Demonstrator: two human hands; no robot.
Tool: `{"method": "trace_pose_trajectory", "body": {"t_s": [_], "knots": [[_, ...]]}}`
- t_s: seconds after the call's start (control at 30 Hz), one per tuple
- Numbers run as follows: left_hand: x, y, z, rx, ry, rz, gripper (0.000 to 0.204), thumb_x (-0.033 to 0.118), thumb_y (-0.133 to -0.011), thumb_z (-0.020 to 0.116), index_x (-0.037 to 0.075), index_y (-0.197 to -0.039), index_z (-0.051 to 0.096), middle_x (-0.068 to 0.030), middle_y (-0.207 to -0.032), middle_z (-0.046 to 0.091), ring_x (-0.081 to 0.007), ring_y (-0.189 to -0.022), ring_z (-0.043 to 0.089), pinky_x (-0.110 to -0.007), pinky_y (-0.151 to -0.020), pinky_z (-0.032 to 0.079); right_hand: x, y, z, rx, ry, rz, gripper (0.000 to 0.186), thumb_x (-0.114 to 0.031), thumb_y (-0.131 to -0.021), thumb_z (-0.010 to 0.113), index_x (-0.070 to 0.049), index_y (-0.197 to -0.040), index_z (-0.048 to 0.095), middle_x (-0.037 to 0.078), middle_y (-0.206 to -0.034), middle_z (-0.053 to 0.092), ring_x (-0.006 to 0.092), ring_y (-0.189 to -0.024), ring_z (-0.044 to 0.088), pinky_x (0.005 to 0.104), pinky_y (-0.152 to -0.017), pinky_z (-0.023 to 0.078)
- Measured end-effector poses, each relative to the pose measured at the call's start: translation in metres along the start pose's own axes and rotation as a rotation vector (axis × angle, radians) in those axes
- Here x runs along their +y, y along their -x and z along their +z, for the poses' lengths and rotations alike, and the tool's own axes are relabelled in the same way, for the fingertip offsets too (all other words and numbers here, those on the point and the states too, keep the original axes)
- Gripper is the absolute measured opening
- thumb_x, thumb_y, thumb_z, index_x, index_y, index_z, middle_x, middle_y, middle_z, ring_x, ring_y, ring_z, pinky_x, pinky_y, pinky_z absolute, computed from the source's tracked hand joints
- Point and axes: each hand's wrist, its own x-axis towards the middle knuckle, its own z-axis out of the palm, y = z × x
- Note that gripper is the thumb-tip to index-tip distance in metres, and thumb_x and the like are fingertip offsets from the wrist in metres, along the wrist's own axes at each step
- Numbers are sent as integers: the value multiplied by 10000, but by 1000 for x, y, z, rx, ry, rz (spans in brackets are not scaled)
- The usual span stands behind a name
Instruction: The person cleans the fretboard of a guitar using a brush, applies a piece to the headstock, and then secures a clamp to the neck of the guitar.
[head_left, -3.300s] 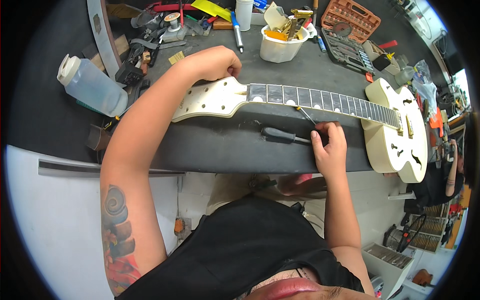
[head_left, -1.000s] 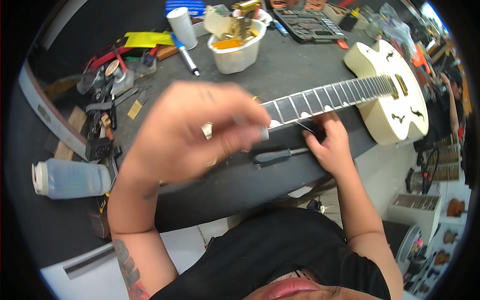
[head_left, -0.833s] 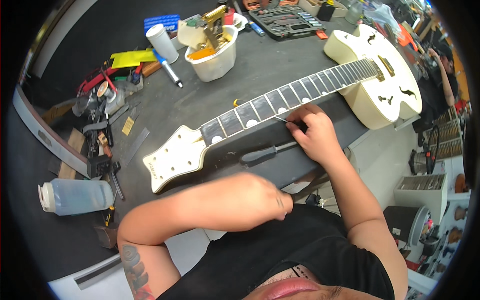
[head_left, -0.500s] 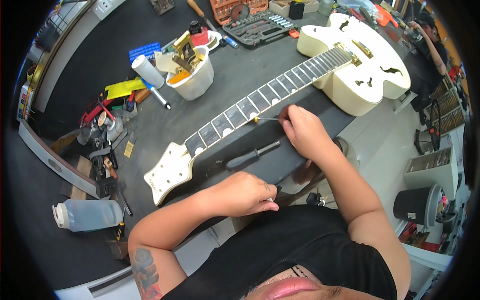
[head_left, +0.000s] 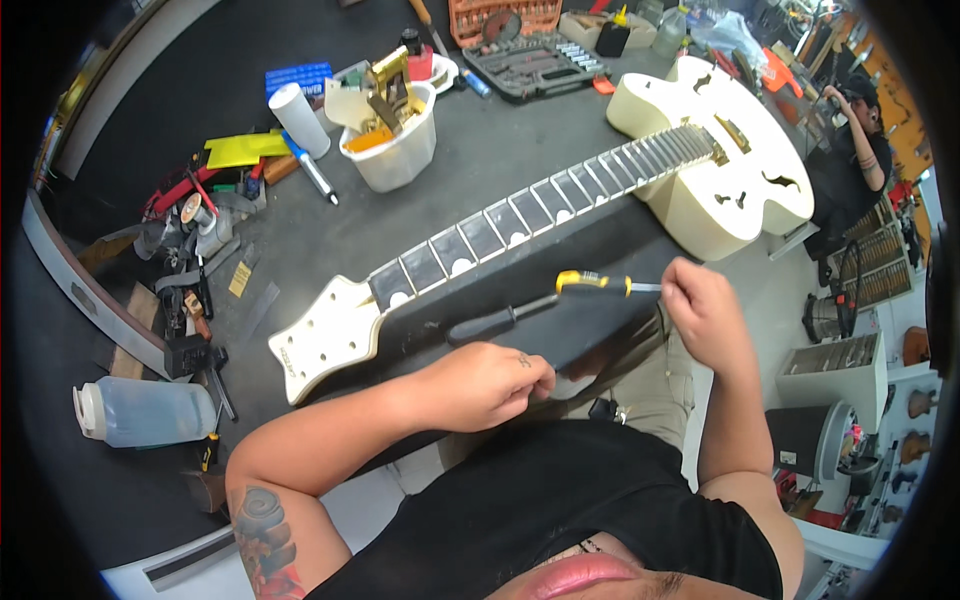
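My right hand [head_left: 705, 312] is closed around the shaft end of a screwdriver, its yellow-and-black handle [head_left: 592, 284] pointing left over the bench edge. My left hand [head_left: 495, 385] is closed near the front edge; whatever its fingers hold, if anything, is hidden. Just beyond it lies a tool with a dark handle [head_left: 482, 328] and a metal shaft, probably another screwdriver. Across the bench stretches a cream-white electric guitar [head_left: 690, 205] without strings. Its dark fretboard [head_left: 480, 240] faces up, and the headstock [head_left: 325, 335] lies at the left. Neither hand touches the guitar.
A white tub [head_left: 400, 160] of metal parts stands beyond the neck, beside a white bottle [head_left: 298, 120] and a pen [head_left: 312, 168]. An open socket set [head_left: 535, 70] lies at the back. At left are loose tools and a water jug [head_left: 155, 412]. Another person [head_left: 850, 150] works at far right.
My right hand has moved right and toward me, away from the guitar neck, carrying the screwdriver; its handle now shows fully. The left hand stays nearly in place. The view has shifted slightly.
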Motion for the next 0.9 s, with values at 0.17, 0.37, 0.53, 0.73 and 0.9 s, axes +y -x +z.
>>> {"method": "trace_pose_trajectory", "body": {"t_s": [0.17, 0.37, 0.53, 0.73, 0.9], "knots": [[19, 3, 5, 215, 718, -183, 402, 139, -1068, 672, 14, -1426, 540, 2, -995, 640, -88, -921, 598, -298, -821, 514, -30, 14, 14, -244, -331, -178, 134, -162, -994, 642, -31, -1011, 663, 177, -849, 689, 374, -795, 699, 435, -722, 556], [38, 10, 5, 436, 709, -194, 348, 212, -1073, 710, 23, -1351, 621, -24, -1001, 673, -88, -796, 634, -260, -714, 533, -55, 0, 39, -242, -163, -542, 208, -195, -1002, 691, -66, -1165, 687, 137, -986, 708, 363, -919, 697, 451, -800, 572], [44, 9, 6, 462, 229, -145, 240, 193, -1024, 761, 12, -1167, 696, -86, -860, 731, -172, -718, 699, -316, -690, 550, -96, 7, 25, -242, -518, -477, 492, -193, -957, 822, -45, -1376, 613, 37, -969, 613, 138, -732, 595, 285, -673, 528], [47, 4, 8, 393, 45, -6, 369, 315, -956, 829, 53, -1182, 702, -118, -806, 711, -309, -686, 691, -403, -654, 555, -91, -6, 6, -219, -234, -621, 370, -274, -944, 838, -82, -1227, 698, 111, -1005, 732, 281, -820, 733, 380, -712, 590], [25, -1, 6, 35, -184, -58, 446, 389, -995, 771, 77, -1302, 686, -102, -877, 758, -297, -770, 742, -373, -709, 585, -32, -109, -153, 592, -544, -483, 283, -120, -1051, 603, -2, -1300, 666, 44, -1037, 700, 122, -858, 649, 291, -792, 536]]}}
